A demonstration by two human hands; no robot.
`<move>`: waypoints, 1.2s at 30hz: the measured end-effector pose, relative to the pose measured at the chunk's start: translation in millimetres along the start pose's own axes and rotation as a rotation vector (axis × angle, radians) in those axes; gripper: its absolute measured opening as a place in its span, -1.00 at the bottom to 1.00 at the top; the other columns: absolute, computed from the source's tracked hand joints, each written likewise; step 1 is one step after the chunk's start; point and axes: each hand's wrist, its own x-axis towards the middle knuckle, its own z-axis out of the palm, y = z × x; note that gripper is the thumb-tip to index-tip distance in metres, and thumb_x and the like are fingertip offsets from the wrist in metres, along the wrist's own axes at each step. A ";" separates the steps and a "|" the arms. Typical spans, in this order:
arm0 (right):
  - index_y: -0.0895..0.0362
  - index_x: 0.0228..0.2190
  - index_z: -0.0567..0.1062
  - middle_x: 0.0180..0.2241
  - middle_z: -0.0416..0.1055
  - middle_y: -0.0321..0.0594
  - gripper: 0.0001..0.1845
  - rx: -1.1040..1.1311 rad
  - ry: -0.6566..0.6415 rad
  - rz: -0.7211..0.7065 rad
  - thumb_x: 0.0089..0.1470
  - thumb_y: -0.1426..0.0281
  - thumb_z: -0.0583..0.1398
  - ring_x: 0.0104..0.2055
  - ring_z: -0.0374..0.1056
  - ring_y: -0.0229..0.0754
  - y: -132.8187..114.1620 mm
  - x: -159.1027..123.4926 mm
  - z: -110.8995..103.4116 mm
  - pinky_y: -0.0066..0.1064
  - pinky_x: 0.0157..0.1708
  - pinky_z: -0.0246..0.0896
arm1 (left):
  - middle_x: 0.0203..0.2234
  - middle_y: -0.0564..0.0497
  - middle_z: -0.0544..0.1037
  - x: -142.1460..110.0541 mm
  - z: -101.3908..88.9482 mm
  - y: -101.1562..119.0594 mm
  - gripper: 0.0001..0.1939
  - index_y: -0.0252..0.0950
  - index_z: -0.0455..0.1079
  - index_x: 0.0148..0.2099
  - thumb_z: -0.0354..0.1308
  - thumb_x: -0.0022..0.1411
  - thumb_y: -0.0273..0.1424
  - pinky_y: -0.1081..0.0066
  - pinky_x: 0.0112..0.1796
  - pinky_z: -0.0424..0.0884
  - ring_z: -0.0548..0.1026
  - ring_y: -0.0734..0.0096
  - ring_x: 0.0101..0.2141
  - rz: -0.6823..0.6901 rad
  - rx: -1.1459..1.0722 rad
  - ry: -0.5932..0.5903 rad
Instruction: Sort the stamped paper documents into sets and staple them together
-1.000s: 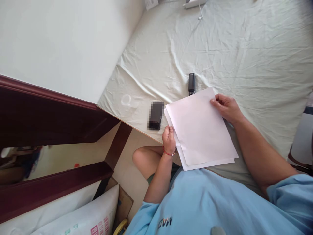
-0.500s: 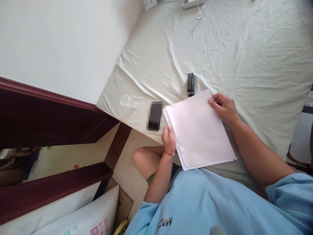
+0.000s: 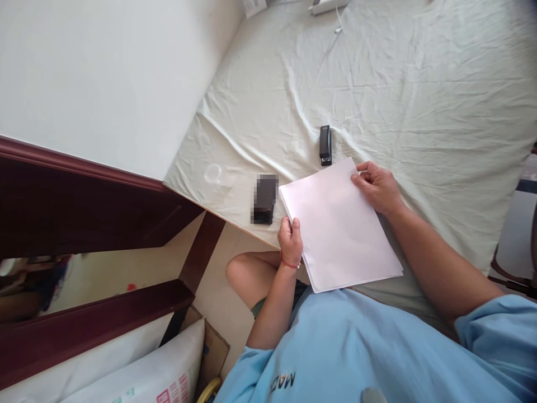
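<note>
Sheets of white rectangular paper (image 3: 342, 226) are pinched by left hand (image 3: 290, 240) and right hand (image 3: 377, 187). Black oblong stapler (image 3: 325, 145) lies beyond.

blank white sheets (image 3: 342, 226), nearly aligned, slanted

A pale, wrinkled cloth (image 3: 403, 95) covers the surface (image 3: 241, 228). On it lie a black stapler (image 3: 325, 143), a dark, blurred-out object (image 3: 265, 197) near the edge, a clear round item (image 3: 213, 173) and a white cable (image 3: 338, 26).

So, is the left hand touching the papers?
Touching. The head view shows the left hand gripping the side edge of the papers, thumb on top.
</note>
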 end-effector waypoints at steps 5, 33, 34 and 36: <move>0.08 -0.16 0.46 -0.58 0.22 -0.40 -0.75 -0.108 -0.045 -0.004 0.17 0.22 0.23 -0.54 0.10 -0.27 0.6 0.3 2.4 -0.35 -0.43 0.05 | -0.38 0.03 0.51 -0.8 -0.2 0.2 -0.52 -0.22 0.36 -0.23 0.09 0.49 0.10 0.38 -0.24 0.33 0.43 0.32 -0.34 0.023 0.018 0.010; 0.04 -0.21 0.64 -0.31 0.51 -0.24 -0.68 -0.094 -0.060 -0.075 0.12 0.08 0.35 -0.30 0.38 -0.15 -4.1 1.4 -23.3 -0.30 -0.28 0.26 | -0.16 -0.16 0.66 -38.4 2.7 22.2 -0.48 -0.23 0.39 -0.01 0.08 0.47 0.15 0.17 0.07 0.49 0.59 0.04 0.05 -0.052 -0.025 -0.254; 0.05 -0.23 0.62 -0.34 0.49 -0.25 -0.67 -0.087 -0.061 -0.062 0.11 0.07 0.35 -0.33 0.35 -0.18 -5.0 0.9 -23.8 -0.32 -0.32 0.24 | -0.14 -0.17 0.66 -37.4 3.2 22.9 -0.48 -0.23 0.38 0.00 0.08 0.47 0.16 0.16 0.07 0.50 0.60 0.04 0.05 -0.047 -0.023 -0.261; 0.06 -0.23 0.59 -0.35 0.46 -0.25 -0.65 -0.058 -0.083 -0.048 0.11 0.06 0.36 -0.36 0.30 -0.20 -6.9 -0.3 -24.0 -0.35 -0.37 0.20 | -0.09 -0.19 0.66 -36.2 4.4 23.6 -0.46 -0.23 0.37 0.03 0.07 0.47 0.17 0.15 0.06 0.51 0.60 0.05 0.04 -0.040 -0.022 -0.264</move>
